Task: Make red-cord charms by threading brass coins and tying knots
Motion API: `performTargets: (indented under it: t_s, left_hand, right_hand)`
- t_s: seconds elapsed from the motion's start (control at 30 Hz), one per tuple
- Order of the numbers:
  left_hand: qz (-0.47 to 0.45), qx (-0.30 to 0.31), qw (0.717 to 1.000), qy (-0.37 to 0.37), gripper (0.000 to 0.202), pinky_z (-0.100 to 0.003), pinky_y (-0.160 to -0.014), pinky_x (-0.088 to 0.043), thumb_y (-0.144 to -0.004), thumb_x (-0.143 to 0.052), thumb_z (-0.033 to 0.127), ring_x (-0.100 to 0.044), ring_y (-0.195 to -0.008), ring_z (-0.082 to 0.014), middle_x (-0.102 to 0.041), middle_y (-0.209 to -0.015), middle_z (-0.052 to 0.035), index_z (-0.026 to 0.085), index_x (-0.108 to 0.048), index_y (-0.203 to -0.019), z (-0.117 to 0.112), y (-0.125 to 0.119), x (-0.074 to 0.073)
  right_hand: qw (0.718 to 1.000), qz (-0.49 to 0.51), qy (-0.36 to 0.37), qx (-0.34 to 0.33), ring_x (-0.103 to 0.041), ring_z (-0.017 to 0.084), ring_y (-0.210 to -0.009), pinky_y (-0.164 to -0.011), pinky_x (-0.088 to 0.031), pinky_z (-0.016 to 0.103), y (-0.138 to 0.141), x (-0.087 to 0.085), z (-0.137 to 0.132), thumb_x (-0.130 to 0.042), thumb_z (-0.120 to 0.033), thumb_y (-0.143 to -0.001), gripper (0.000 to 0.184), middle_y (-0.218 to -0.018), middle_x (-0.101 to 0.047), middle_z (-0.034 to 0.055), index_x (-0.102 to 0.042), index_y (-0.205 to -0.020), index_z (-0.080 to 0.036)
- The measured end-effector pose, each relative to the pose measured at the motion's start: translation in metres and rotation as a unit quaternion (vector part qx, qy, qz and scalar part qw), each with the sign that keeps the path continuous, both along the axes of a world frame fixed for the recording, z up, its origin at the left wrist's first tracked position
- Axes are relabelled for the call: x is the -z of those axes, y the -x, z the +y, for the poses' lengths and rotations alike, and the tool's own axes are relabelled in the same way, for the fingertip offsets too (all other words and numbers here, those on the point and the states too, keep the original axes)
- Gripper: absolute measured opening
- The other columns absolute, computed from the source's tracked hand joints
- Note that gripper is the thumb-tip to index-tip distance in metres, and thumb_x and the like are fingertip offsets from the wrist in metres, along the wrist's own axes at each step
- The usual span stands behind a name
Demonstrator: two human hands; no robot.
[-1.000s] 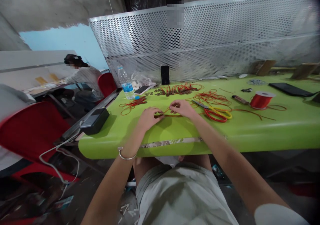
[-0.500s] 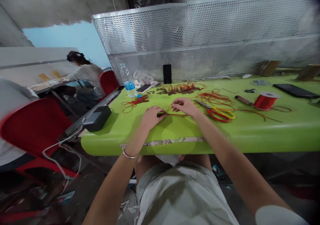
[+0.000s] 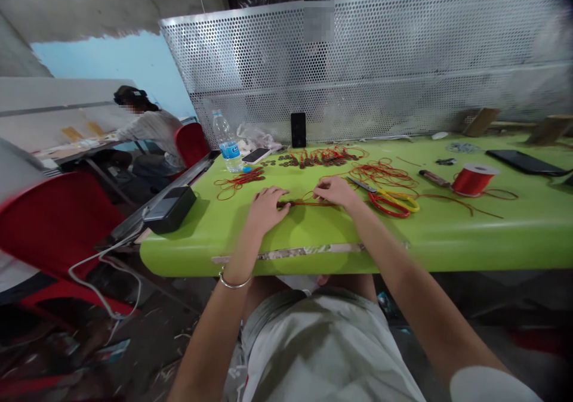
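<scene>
Low over the green table [image 3: 215,235], my left hand [image 3: 268,210] curves with thumb and fingers closed on the end of a thin red cord [image 3: 316,204], where something small and dark shows. My right hand [image 3: 336,191] pinches a thin strand of this cord to the right; its fingertips are partly hidden. Two strands run between the hands. Scissors [image 3: 389,202] with red and yellow handles lie open just right of my right hand. Behind them is a tangle of red cord [image 3: 387,174]. Dark coin-like discs on red cords [image 3: 324,157] lie beyond my hands.
A smaller corded bundle [image 3: 244,178], a water bottle [image 3: 230,151] and a phone [image 3: 256,155] are at the left. Another phone [image 3: 298,130] stands against the perforated screen [image 3: 380,62]. A red spool [image 3: 473,180] and a black phone [image 3: 526,161] lie right. A dark box [image 3: 170,210] occupies the left edge.
My right hand has moved slightly right, away from my left hand, drawing the strand lower and flatter. My left hand's fingers have straightened a little. The view has shifted slightly.
</scene>
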State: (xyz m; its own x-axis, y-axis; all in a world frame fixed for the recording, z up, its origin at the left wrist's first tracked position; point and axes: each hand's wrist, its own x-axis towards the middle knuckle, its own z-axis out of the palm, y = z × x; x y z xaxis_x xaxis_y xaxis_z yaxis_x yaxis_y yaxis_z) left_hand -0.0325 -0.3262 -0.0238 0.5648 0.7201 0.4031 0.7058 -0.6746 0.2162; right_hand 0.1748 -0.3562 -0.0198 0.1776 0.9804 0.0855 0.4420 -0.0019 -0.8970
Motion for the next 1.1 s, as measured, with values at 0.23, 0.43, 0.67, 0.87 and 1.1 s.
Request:
performTargets:
  t_s: [0.23,0.43,0.67,0.87,1.1]
  left_hand:
    - [0.033,0.021,0.999,0.029,0.023,-0.038,-0.087,-0.039,-0.083,-0.052,0.036,-0.051,-0.102,-0.0226,-0.06,-0.108,-0.0022,0.026,-0.067,-0.097,0.0,-0.002,-0.003]
    - [0.016,0.016,0.999,0.043,0.02,-0.037,-0.086,-0.04,-0.081,-0.054,0.036,-0.053,-0.098,-0.0225,-0.062,-0.102,-0.0023,0.025,-0.068,-0.091,0.003,-0.002,-0.002]
    - [-0.013,0.026,0.997,0.073,0.018,-0.035,-0.088,-0.041,-0.079,-0.057,0.032,-0.054,-0.097,-0.0209,-0.063,-0.101,-0.0027,0.023,-0.067,-0.09,0.007,0.0,0.001]
    - [-0.021,0.026,0.996,0.079,0.017,-0.034,-0.088,-0.042,-0.079,-0.057,0.032,-0.055,-0.096,-0.0207,-0.064,-0.099,-0.0034,0.021,-0.067,-0.088,0.008,0.001,0.002]
    - [-0.02,0.025,0.996,0.083,0.017,-0.034,-0.089,-0.042,-0.08,-0.057,0.031,-0.055,-0.096,-0.0207,-0.064,-0.098,-0.0041,0.021,-0.068,-0.088,0.007,0.001,0.001]
  right_hand:
    - [1.0,0.02,0.003,-0.018,-0.064,0.011,-0.065,-0.053,-0.046,0.016,0.007,-0.006,-0.002,-0.056,-0.011,-0.075,0.006,-0.072,-0.068,0.0084,-0.055,-0.069,-0.013]
    - [0.999,0.014,-0.001,-0.041,-0.065,0.012,-0.068,-0.05,-0.045,0.015,0.009,-0.009,-0.004,-0.055,-0.011,-0.076,0.004,-0.077,-0.069,0.0078,-0.052,-0.077,-0.014]
    - [0.993,-0.081,-0.026,-0.087,-0.062,0.011,-0.061,-0.053,-0.045,0.018,0.001,-0.001,0.0,-0.052,-0.009,-0.075,0.013,-0.074,-0.068,0.0049,-0.064,-0.075,-0.013]
    - [0.978,-0.187,-0.056,-0.075,-0.063,0.016,-0.067,-0.065,-0.046,0.023,-0.002,-0.001,-0.002,-0.059,-0.013,-0.07,0.014,-0.073,-0.07,0.0058,-0.072,-0.076,-0.014]
    - [0.968,-0.237,-0.067,-0.055,-0.064,0.017,-0.068,-0.065,-0.046,0.023,-0.001,-0.001,-0.004,-0.062,-0.021,-0.072,0.012,-0.075,-0.07,0.007,-0.072,-0.075,-0.014]
